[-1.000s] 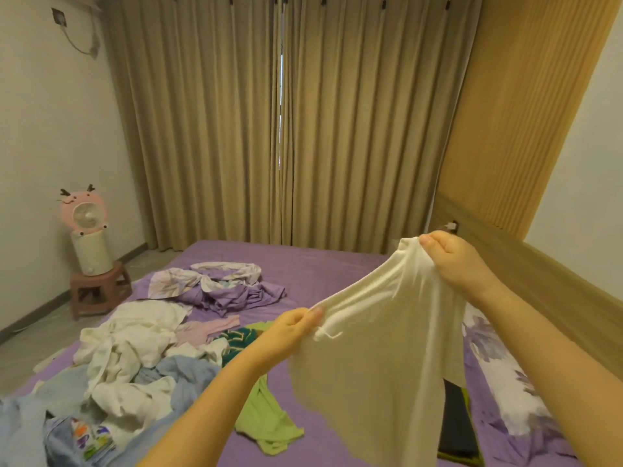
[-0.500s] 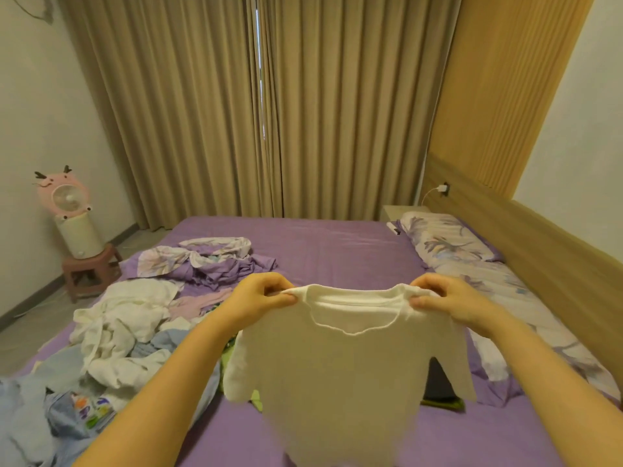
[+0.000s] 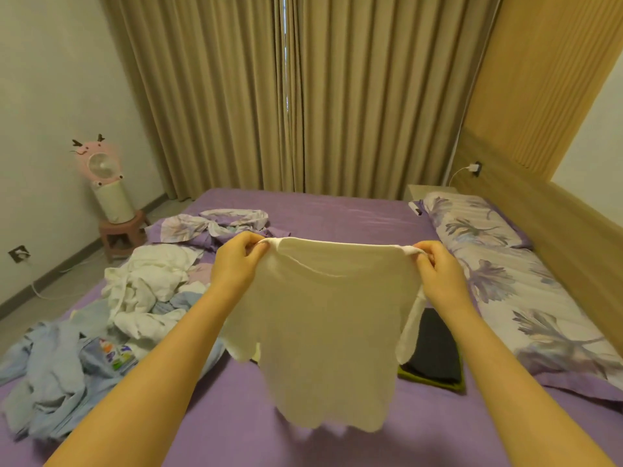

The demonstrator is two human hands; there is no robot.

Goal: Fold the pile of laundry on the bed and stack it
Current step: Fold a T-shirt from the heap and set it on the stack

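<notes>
the left hand [image 3: 236,264] and right hand [image 3: 435,267] each pinched a shoulder of the cream shirt [image 3: 323,332], held in the air over the bed [image 3: 337,214]. it hung below the fingers, neck up, hem down, long axis vertical. just right of it lay a dark folded stack [image 3: 435,352]; left, the pile [image 3: 135,298] looked mostly unfolded, so much was left.
</notes>
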